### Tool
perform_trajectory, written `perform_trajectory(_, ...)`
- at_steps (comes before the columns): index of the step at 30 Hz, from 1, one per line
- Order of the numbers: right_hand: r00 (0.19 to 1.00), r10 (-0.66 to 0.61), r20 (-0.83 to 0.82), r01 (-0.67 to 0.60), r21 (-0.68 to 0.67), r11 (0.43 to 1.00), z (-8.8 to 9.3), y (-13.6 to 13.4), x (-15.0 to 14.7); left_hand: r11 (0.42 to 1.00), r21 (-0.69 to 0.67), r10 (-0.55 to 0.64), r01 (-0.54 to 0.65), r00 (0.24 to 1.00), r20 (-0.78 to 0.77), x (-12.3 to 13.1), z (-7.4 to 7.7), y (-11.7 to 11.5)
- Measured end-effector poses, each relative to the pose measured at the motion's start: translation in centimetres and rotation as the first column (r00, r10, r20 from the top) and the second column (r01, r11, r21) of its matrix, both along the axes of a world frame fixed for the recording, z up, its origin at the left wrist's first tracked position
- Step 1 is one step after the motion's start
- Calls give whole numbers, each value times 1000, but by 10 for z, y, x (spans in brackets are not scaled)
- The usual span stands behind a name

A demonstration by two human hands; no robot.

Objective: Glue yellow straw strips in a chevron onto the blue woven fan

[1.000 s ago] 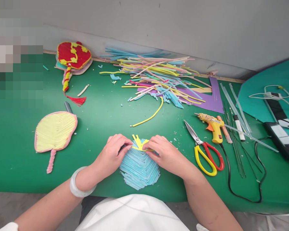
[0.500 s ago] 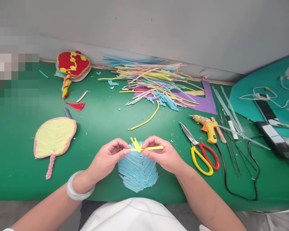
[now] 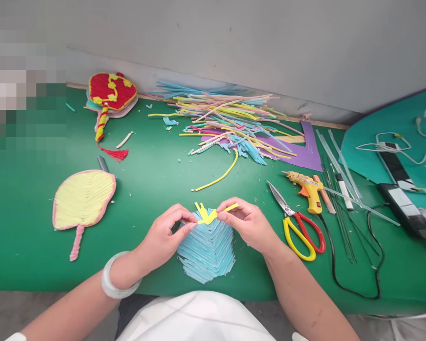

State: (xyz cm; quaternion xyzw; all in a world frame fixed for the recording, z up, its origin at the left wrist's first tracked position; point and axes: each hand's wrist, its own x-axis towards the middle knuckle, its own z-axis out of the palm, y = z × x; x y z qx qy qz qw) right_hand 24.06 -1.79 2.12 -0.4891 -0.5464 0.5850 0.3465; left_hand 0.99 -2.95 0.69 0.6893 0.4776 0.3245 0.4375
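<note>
A yellow pipe cleaner [image 3: 209, 219], bent into a shallow V, spans the gap between my two hands. My left hand [image 3: 165, 232] pinches its left end between thumb and fingertips. The right part is pinched by my right hand [image 3: 246, 225], its free end poking up past the fingers. Two short yellow pieces [image 3: 200, 210] stand up beside the bend. Directly beneath lies a leaf-shaped blue panel [image 3: 208, 251] of slanting pipe cleaner rows, its upper edge partly covered by the hands.
Scissors [image 3: 294, 220] and a yellow glue gun [image 3: 308, 189] with a black cord lie to the right. A pile of coloured pipe cleaners [image 3: 227, 113] sits at the back. At left are a yellow leaf-shaped fan [image 3: 85, 199] and a red fan [image 3: 111, 92].
The yellow pipe cleaner, nearly straight before, is now bent, its right part raised by my right hand. The whole view has shifted slightly.
</note>
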Motion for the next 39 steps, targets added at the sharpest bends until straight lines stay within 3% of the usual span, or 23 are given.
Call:
perform_trajectory(3, 972, 79, 220, -79, -9, 997, 6, 1, 11, 993, 115, -13, 27, 993, -121, -1, -6, 0)
perform_trajectory(7, 891, 220, 396, -261, 52, 964, 9, -2, 15, 955, 290, 23, 58, 963, -268, -1, -15, 1)
perform_trajectory(13, 680, 250, 690, -381, 41, 924, 10, -15, 2, 890, 441, 60, 113, 931, -361, 1, -21, 0)
perform_trajectory(19, 626, 191, 756, -388, 90, 917, 12, -26, -6, 834, 549, 172, 45, 925, -337, 3, -10, -5)
perform_trajectory(23, 636, 147, 757, -365, 128, 922, 11, -30, -10, 777, 622, 192, 98, 904, -382, 5, 0, -23)
perform_trajectory(29, 630, 62, 774, -342, 205, 917, 6, -35, -13, 790, 578, 133, 207, 861, -490, 12, 0, -47)
perform_trajectory(39, 594, 66, 801, -393, 218, 893, -2, -37, -18, 798, 476, 63, 370, 734, -676, 14, -9, -42)
